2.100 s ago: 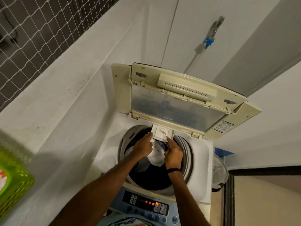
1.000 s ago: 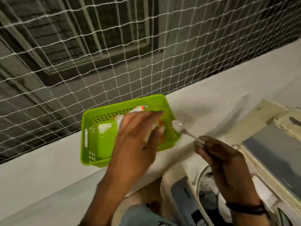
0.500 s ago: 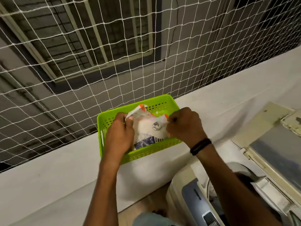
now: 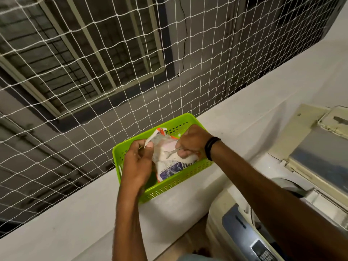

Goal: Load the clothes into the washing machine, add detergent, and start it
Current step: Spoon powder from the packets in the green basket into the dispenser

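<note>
A white detergent bag (image 4: 170,167) with orange and blue print stands in a green plastic basket (image 4: 175,184) on the white ledge. My left hand (image 4: 135,166) pinches the bag's upper left edge and holds its mouth open. My right hand (image 4: 192,141), with a black band on the wrist, grips a metal spoon (image 4: 170,153) whose end is down inside the bag. At the lower right is the top-loading washing machine (image 4: 220,213), with its lid (image 4: 320,153) raised. Its drum and the clothes are mostly hidden behind my right arm.
The white ledge (image 4: 75,213) runs diagonally from lower left to upper right. Behind it a white safety net (image 4: 113,72) covers the opening toward a neighbouring building. The machine's blue control panel (image 4: 244,234) is at the bottom right.
My view swung from the machine's drum to the basket. My left hand took the bag's edge and my right hand brought the spoon from above the machine into the bag, now deeper.
</note>
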Demonstrator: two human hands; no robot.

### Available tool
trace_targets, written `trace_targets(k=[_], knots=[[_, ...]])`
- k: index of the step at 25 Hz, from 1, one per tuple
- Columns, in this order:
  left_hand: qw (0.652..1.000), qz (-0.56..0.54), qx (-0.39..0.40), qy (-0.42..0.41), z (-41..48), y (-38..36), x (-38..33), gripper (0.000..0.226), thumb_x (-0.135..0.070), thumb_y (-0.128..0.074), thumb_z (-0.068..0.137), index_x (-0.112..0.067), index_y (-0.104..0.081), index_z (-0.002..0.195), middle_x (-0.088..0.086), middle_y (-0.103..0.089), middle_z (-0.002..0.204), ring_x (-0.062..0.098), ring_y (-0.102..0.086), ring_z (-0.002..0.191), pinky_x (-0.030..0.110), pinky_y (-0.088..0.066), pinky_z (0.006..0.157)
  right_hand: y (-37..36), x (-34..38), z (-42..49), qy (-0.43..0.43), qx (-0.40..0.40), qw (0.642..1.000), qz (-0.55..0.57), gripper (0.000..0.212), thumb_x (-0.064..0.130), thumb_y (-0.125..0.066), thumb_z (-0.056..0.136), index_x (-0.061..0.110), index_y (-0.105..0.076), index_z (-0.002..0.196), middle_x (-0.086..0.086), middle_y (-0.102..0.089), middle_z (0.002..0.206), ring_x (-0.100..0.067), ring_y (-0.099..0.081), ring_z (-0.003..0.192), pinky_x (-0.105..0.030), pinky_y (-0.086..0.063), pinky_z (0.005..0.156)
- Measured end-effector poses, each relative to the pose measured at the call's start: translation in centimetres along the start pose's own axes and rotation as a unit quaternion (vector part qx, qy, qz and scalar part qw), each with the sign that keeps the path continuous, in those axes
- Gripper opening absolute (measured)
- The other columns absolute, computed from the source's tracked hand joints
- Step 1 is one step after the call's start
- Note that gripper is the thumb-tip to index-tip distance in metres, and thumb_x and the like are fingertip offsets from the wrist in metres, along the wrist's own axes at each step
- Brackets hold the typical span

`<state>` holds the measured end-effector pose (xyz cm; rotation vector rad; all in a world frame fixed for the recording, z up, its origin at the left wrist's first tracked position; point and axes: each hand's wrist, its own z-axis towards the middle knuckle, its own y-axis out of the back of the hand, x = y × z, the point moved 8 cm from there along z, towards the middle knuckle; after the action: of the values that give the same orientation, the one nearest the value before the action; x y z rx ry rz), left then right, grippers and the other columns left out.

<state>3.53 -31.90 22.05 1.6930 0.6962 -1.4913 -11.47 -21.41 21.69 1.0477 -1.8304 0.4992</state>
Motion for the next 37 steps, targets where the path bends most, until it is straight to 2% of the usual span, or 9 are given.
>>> trace_targets(k=[3, 9, 13, 16, 19, 24, 27, 33, 37], knots=[[1.000, 0.009, 0.009, -0.017, 0.2, -0.3, -0.3, 0.015, -0.037, -0.064, 0.092, -0.024, -0.071, 0.096, 0.006, -0.077, 0.091, 0.028, -0.071, 0.085, 0.055, -0.055, 0.083, -0.2, -0.7, 0.8, -0.013, 0.010, 0.998, 0.063, 0.025, -0.016, -0.033, 0.080, -0.001, -0.045, 0.064, -0.008, -0.033, 0.041, -0.013, -0.031, 0.043, -0.029, -0.027, 0.049], [0.999, 0.020, -0.021, -0.019, 0.3, 0.1, -0.3, 0.027, -0.046, -0.062, 0.092, -0.021, -0.071, 0.095, 0.004, -0.077, 0.089, 0.036, -0.072, 0.088, 0.060, -0.056, 0.082, -0.1, -0.8, 0.9, -0.023, -0.040, 0.991, 0.128, 0.020, -0.009, -0.035, 0.086, -0.011, -0.055, 0.088, -0.016, -0.048, 0.055, -0.023, -0.046, 0.046, -0.048, -0.047, 0.071], [0.998, 0.047, -0.040, -0.020, -0.1, 0.4, -0.4, 0.025, -0.046, -0.061, 0.094, -0.024, -0.071, 0.093, -0.002, -0.076, 0.085, 0.027, -0.071, 0.079, 0.049, -0.059, 0.076, 0.3, -0.7, 0.1, -0.024, -0.050, 0.988, 0.142, 0.021, -0.005, -0.040, 0.093, -0.015, -0.058, 0.099, -0.017, -0.057, 0.067, -0.027, -0.060, 0.048, -0.040, -0.061, 0.056], [0.996, 0.064, -0.052, -0.033, -0.4, 0.5, -0.7, 0.025, -0.044, -0.059, 0.095, -0.023, -0.071, 0.093, -0.008, -0.074, 0.085, 0.011, -0.064, 0.071, 0.032, -0.050, 0.066, 1.2, 0.3, -1.1, 0.017, -0.054, 0.990, 0.128, 0.021, -0.010, -0.039, 0.090, -0.007, -0.054, 0.076, 0.000, -0.048, 0.032, -0.012, -0.049, 0.025, -0.029, -0.046, 0.045], [0.994, 0.084, -0.055, -0.040, -0.4, 0.3, -0.9, 0.022, -0.043, -0.061, 0.093, -0.025, -0.072, 0.097, -0.010, -0.075, 0.089, 0.009, -0.067, 0.076, 0.029, -0.051, 0.068, 2.5, 0.7, -2.8, 0.024, -0.050, 0.994, 0.091, 0.021, -0.009, -0.037, 0.089, -0.006, -0.054, 0.076, 0.004, -0.044, 0.028, -0.009, -0.047, 0.024, -0.015, -0.035, 0.034], [0.995, 0.078, -0.058, -0.026, -0.6, 0.2, -1.3, 0.024, -0.032, -0.070, 0.089, -0.022, -0.070, 0.110, -0.006, -0.074, 0.105, 0.013, -0.069, 0.097, 0.037, -0.057, 0.087, 3.9, -0.4, -4.8, 0.033, -0.015, 0.993, 0.117, 0.022, -0.016, -0.043, 0.080, -0.015, -0.049, 0.059, -0.009, -0.043, 0.046, -0.015, -0.042, 0.033, -0.024, -0.039, 0.051], [0.992, 0.080, -0.093, -0.043, -1.7, 0.2, -3.0, 0.036, -0.032, -0.071, 0.088, -0.022, -0.066, 0.122, -0.003, -0.068, 0.121, 0.014, -0.063, 0.114, 0.035, -0.051, 0.098, 5.3, -1.4, -5.8, 0.061, -0.009, 0.985, 0.159, 0.029, -0.016, -0.052, 0.079, -0.041, -0.042, 0.091, -0.025, -0.040, 0.076, -0.025, -0.048, 0.066, -0.029, -0.045, 0.059], [0.963, -0.043, -0.180, -0.198, -5.9, -3.7, -8.0, 0.030, -0.020, -0.068, 0.092, -0.011, -0.063, 0.120, 0.001, -0.068, 0.117, 0.010, -0.064, 0.107, 0.024, -0.050, 0.094, 11.0, -5.0, -9.9, 0.067, -0.042, 0.959, 0.272, 0.022, -0.021, -0.046, 0.088, -0.024, -0.060, 0.104, -0.024, -0.069, 0.078, -0.025, -0.072, 0.067, -0.026, -0.061, 0.066], [0.962, -0.108, -0.103, -0.230, -8.7, -11.4, -8.1, 0.025, -0.006, -0.062, 0.094, 0.007, -0.057, 0.115, 0.016, -0.066, 0.111, 0.008, -0.062, 0.091, 0.024, -0.050, 0.081, 17.1, -9.8, -14.0, 0.043, -0.154, 0.941, 0.297, 0.021, -0.017, -0.048, 0.089, -0.018, -0.066, 0.101, -0.027, -0.068, 0.087, -0.029, -0.071, 0.076, -0.026, -0.061, 0.070]])
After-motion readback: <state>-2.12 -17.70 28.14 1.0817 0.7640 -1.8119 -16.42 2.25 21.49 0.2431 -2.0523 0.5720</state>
